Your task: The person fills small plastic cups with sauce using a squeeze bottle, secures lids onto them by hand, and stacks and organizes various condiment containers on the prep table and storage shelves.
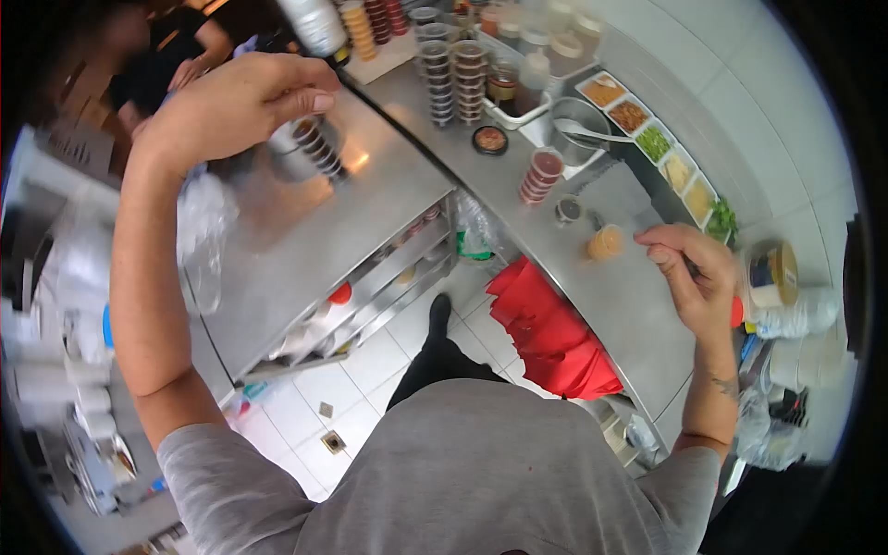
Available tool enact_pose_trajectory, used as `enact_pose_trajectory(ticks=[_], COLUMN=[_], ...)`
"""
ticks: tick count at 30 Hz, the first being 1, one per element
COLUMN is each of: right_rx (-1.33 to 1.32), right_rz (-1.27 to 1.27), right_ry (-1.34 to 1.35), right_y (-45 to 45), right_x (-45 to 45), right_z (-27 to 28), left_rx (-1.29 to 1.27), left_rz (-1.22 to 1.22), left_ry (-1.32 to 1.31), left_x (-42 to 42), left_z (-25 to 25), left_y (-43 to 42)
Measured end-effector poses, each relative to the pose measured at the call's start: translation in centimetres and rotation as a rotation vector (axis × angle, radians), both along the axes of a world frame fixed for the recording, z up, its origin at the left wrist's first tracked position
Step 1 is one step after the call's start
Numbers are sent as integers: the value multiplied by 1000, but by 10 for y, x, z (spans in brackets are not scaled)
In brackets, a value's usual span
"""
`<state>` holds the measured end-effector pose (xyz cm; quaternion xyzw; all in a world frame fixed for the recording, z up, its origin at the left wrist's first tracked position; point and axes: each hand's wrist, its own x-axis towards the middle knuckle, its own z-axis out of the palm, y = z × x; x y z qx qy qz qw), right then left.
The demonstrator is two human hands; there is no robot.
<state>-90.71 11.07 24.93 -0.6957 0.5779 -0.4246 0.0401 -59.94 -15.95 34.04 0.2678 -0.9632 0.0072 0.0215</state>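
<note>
Tan-filled cup (606,243), on the desk (638,310), beside the right hand (701,268): fingers curled, slightly parted, empty. Left hand (231,100): fingers bent near dark cup stack (320,150); blurred, hold cannot be told.

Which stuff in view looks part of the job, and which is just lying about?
Likely in use:
- dark cup stack, by left hand
- beige cup, nearest right hand
- small dark cup

Probably lying about:
- red crumpled item
- plastic bag
</note>
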Motion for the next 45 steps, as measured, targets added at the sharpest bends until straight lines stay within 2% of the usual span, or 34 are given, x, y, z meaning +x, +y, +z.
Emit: enact_pose_trajectory(ticks=[2, 3, 5, 6, 7, 9, 10, 13, 14, 15, 17, 18, 23, 25, 30, 34, 37, 39, 42, 45], right_rx=[157, 232, 278, 296, 298, 312, 310, 319, 326, 333, 262, 261, 251, 333, 369, 361, 375, 364, 389, 436], right_rz=[-22, -25, -40, -47, -51, -68, -58, -34, -29, -31, 89, 123, 318, 415, 509, 518, 499, 489, 451, 412], right_ry=[17, 24, 127, 176, 158, 125, 93, 1, -27, -56, -31, -11, 53, -17, 73, 4, -12, -31, -51, -66], right_y=[7, 9, 9, 8, 6, 4, 1, -14, -21, -30, -55, -66, -113, -124, -135, -130, -124, -121, -114, -111], right_x=[2, 6, 24, 36, 49, 75, 87, 127, 145, 163, 198, 225, 363, 412, 487, 511, 519, 519, 515, 507], right_z=[-18, -28, -53, -65, -75, -93, -102, -127, -135, -144, -171, -174, -183, -176, -181, -193, -200, -204, -207, -208], left_rx=[-202, -58, 41, 35, 56, 97, 28, -2, 67, 143, 141, 155, 397, 453, 419, 440, 281, 365, 354, 322], left_rz=[-41, 99, 162, 142, 159, 268, 263, 383, 484, 558, 795, 808, 987, 1081, 956, 910, 799, 766, 738, 749], left_ry=[-9, -79, 84, 60, 158, 129, 103, 110, 87, 213, 102, 171, 340, 459, 661, 938, 1039, 1165, 1266, 1121], left_x=[44, 57, 90, 112, 135, 174, 198, 280, 311, 349, 401, 441, 609, 618, 598, 577, 562, 554, 541, 535], left_z=[1, 12, 19, 23, 19, 28, 30, 30, 27, 17, 9, -8, -133, -175, -234, -286, -323, -347, -361, -351], left_y=[7, 12, 38, 37, 45, 58, 63, 81, 82, 84, 100, 99, 93, 100, 75, 25, -8, -18, -21, -8])
